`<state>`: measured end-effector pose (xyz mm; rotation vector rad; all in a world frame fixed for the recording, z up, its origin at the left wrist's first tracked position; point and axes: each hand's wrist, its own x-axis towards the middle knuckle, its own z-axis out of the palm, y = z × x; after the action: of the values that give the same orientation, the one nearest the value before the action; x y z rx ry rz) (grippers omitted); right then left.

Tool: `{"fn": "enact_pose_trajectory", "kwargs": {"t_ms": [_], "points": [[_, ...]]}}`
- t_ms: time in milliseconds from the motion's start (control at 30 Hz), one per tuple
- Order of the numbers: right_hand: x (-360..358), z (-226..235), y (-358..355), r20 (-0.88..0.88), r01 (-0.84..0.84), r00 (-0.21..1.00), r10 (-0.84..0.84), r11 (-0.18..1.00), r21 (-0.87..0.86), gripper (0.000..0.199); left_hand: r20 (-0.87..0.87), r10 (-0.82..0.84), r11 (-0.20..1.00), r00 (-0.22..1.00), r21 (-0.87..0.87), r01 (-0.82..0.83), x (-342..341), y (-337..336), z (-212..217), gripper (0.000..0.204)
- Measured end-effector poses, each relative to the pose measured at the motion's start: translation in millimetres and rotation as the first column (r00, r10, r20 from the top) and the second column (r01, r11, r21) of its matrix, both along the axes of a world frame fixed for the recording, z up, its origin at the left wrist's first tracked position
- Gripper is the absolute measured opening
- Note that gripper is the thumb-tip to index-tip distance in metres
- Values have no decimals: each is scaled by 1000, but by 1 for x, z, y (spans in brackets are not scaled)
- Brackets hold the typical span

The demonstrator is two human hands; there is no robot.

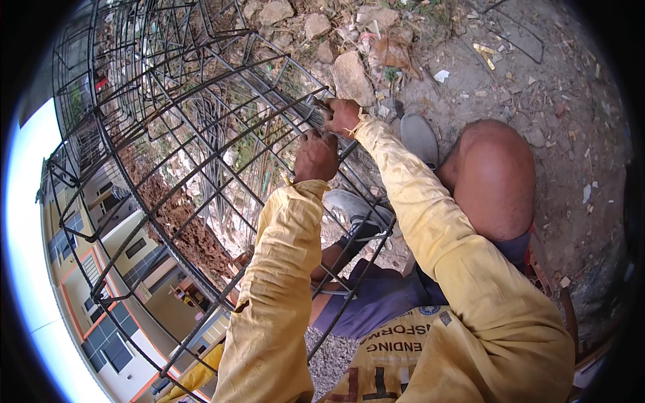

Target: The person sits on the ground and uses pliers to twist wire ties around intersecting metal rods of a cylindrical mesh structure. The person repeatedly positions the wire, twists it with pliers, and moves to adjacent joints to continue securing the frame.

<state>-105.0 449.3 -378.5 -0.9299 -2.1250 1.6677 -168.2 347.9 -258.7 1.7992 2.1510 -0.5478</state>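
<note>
A cage of dark steel reinforcing bars (218, 299) stretches from the lower middle to the upper left. Both my hands are at its right-hand edge, close together near a bar crossing. My left hand (316, 156) is closed, fingers curled at a bar; what they pinch is hidden. Just beyond it, my right hand (343, 118) is wrapped round a small metal tool (316, 101). Only the tool's head shows, beside the bar, so its exact kind is unclear. Yellow sleeves cover both forearms.
My bent knee (497, 178) and grey shoes (418, 138) are right of and below the cage. Rocks (353, 78) and rubble lie beyond my hands. A bent rod (531, 54) rests on the dirt at the upper right. Buildings (111, 336) stand at the lower left.
</note>
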Motion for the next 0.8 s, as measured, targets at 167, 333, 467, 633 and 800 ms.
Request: {"fn": "enact_pose_trajectory", "kwargs": {"t_ms": [167, 333, 467, 633, 800], "points": [[0, -25, -1, 176, -34, 983, 45, 997, -64, 40, 172, 175, 984, 969, -47, -169, -2, 18, 21, 18], [23, 2, 8, 213, -101, 946, 242, 850, -517, 30, 367, 407, 913, 836, -130, -387, -20, 21, 25, 25], [51, 24, 3, 170, -70, 951, 260, 714, -697, 23, 263, 517, 855, 814, -110, -508, -22, 23, 20, 30], [71, 22, -8, 237, 104, 968, 89, 713, -693, 24, 230, 491, 861, 840, 16, -508, -20, 22, 25, 35], [83, 14, 18, 334, 345, 926, -175, 750, -564, 29, 149, 879, 473, 453, -400, -785, -27, 27, 45, 26]]}}
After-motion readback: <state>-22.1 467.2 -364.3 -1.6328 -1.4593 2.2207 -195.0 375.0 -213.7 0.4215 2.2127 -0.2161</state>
